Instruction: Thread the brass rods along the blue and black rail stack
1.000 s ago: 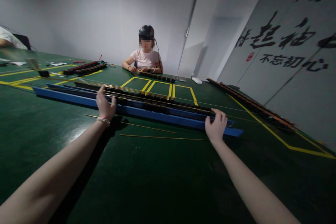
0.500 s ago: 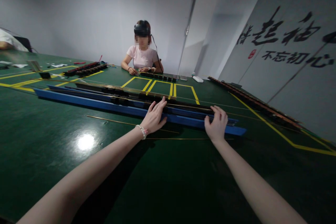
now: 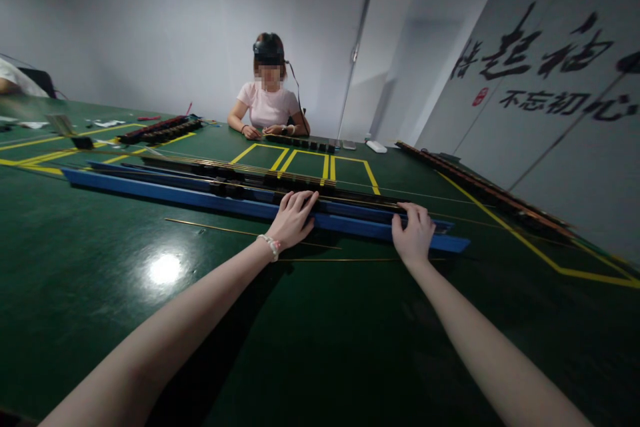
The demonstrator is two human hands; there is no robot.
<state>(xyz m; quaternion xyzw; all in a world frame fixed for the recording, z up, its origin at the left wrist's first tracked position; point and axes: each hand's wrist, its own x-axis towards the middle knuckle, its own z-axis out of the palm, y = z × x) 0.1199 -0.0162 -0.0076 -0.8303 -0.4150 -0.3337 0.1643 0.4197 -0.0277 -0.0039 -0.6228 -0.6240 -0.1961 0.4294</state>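
Note:
A long blue channel (image 3: 165, 195) lies across the green table in front of me, with dark strips and thin gold rods (image 3: 235, 167) along it. My left hand (image 3: 293, 219) grips its middle, fingers bent over the dark strips and thumb at the near wall. Toward the right end, my right hand (image 3: 415, 232) grips the channel too, fingertips curled over its contents. What the fingertips press on inside is hidden. On the near side, a loose gold rod (image 3: 210, 225) lies to the left, and another thin rod (image 3: 350, 259) lies between my forearms.
Across the table sits a person (image 3: 269, 103) in a headset, hands at a dark strip of blocks (image 3: 305, 144). Dark block strips (image 3: 160, 130) lie at the far left. A long strip assembly (image 3: 480, 190) runs along the right. Yellow tape (image 3: 300, 152) marks the tabletop (image 3: 100, 267).
My left fingers, stretched out earlier, now bend more over the channel. My right hand has barely moved. The view has shifted slightly; the channel stays in place.

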